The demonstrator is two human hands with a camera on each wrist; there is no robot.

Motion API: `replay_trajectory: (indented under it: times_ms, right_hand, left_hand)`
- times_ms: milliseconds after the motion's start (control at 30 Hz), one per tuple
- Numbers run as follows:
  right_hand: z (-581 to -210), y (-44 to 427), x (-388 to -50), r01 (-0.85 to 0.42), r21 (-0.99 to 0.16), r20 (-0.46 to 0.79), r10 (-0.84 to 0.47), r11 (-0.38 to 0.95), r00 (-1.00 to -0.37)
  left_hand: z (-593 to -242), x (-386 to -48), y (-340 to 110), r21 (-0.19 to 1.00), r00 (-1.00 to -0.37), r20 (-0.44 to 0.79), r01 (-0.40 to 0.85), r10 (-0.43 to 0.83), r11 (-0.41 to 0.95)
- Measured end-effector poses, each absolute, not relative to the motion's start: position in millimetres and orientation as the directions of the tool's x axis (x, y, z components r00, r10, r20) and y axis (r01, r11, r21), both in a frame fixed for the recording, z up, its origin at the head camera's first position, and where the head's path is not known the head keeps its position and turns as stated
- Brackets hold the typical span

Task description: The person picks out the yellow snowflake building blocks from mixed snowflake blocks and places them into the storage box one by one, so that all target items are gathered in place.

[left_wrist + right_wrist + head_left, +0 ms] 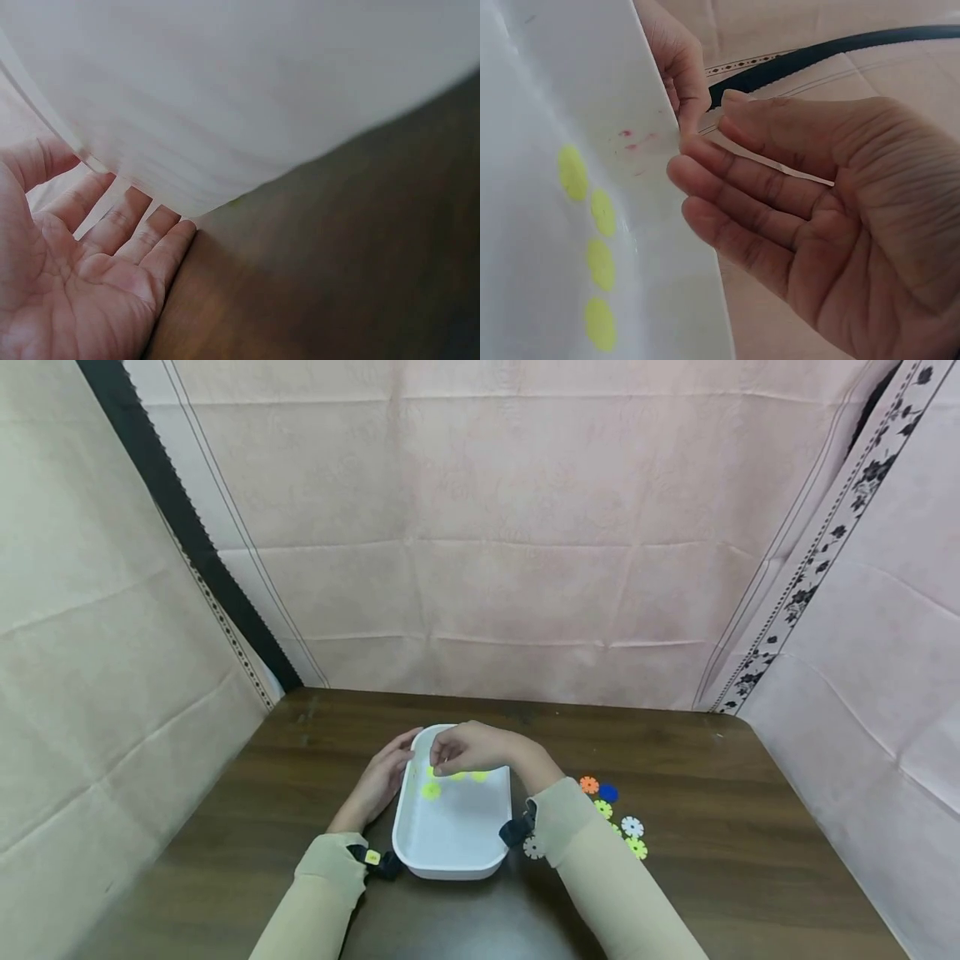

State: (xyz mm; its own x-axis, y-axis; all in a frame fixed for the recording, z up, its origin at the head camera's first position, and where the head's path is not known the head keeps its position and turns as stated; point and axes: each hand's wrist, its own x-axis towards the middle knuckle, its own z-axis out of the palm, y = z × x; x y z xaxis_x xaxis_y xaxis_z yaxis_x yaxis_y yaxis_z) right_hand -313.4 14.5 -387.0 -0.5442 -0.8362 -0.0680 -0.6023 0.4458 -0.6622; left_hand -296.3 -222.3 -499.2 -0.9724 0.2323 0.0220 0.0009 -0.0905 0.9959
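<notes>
My left hand (380, 783) is at the far left of a white rectangular tray (450, 852). Its fingers (112, 225) are nearly straight, their tips touching the outer wall beneath the rim. Above the tray's far end hovers my right hand (474, 749), palm facing the left side. In the right wrist view its thumb lies close to the index finger, the other fingers (742, 195) are loosely bent, and nothing shows between them. Several yellow notched plastic discs (431, 790) lie flat inside the tray, partly hidden by the right hand in the head view.
Beside my right forearm, more notched discs lie on the brown wooden table (720, 843): orange (589, 785), blue (608, 793), yellow-green (637, 847) and white (632, 826). Another white disc (532, 847) is partly under the right wrist. Pale cloth (517, 527) hangs around the table.
</notes>
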Motion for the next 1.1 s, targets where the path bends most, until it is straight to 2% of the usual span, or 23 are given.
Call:
replay_trajectory:
  times_ms: [267, 533, 633, 833, 1100]
  right_hand:
    - [-379, 37, -305, -0.66, -0.639, 0.023, -0.847, 0.396, -0.531]
    - [-385, 78, -296, -0.656, -0.672, 0.159, -0.798, 0.344, -0.581]
    - [-391, 98, -294, -0.64, -0.682, 0.189, -0.76, 0.354, -0.621]
    - [-405, 131, -293, -0.569, -0.717, 0.171, -0.69, 0.402, -0.703]
    - [-434, 176, -293, -0.518, -0.727, 0.09, -0.685, 0.451, -0.723]
  left_hand:
    - [-499, -297, -222, 0.994, -0.976, 0.025, 0.002, 0.218, -0.107]
    - [-500, -297, -221, 0.995, -0.98, 0.022, 0.002, 0.196, -0.098]
    - [-501, -296, -221, 0.995, -0.981, 0.008, -0.011, 0.196, -0.099]
    - [-500, -294, -222, 0.996, -0.98, 0.018, -0.001, 0.2, -0.092]
    - [-500, -295, -220, 0.996, -0.98, 0.023, 0.004, 0.197, -0.095]
